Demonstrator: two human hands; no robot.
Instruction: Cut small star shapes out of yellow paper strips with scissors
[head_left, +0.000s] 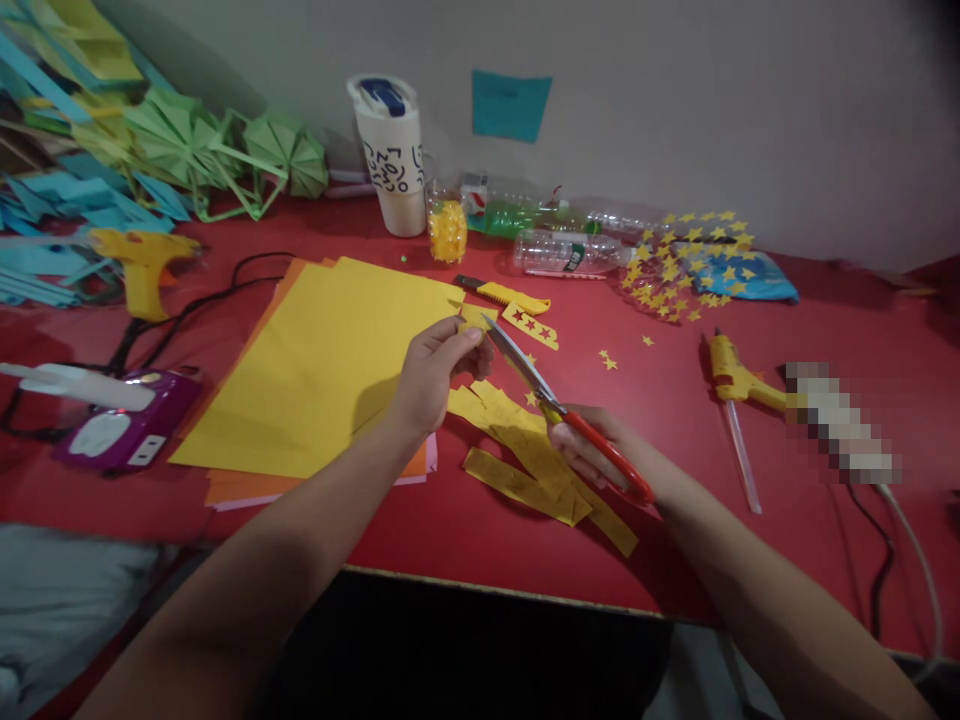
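Between the thumb and fingers of my left hand (pixel 442 365) is a small piece of yellow paper (pixel 475 318). My right hand (pixel 589 445) grips red-handled scissors (pixel 607 455), their blade tips touching or right beside that piece. Below my hands lie several yellow paper strips (pixel 517 440), overlapping. A strip with star-shaped holes (pixel 531 326) rests just beyond the scissors, near a yellow utility knife (pixel 514 297). Small yellow paper stars (pixel 609 362) are scattered on the red table. To the left, yellow sheets (pixel 322 350) lie over orange and pink ones.
At the back stand a white tumbler (pixel 394 160) and a clear container with yellow pieces (pixel 448 232). Plastic bottles (pixel 562 252) lie beside a star-covered clear object (pixel 667 275). Glue guns (pixel 724 370) sit right and left. A purple power box (pixel 124 420) and corded power strip (pixel 844 420) flank the table.
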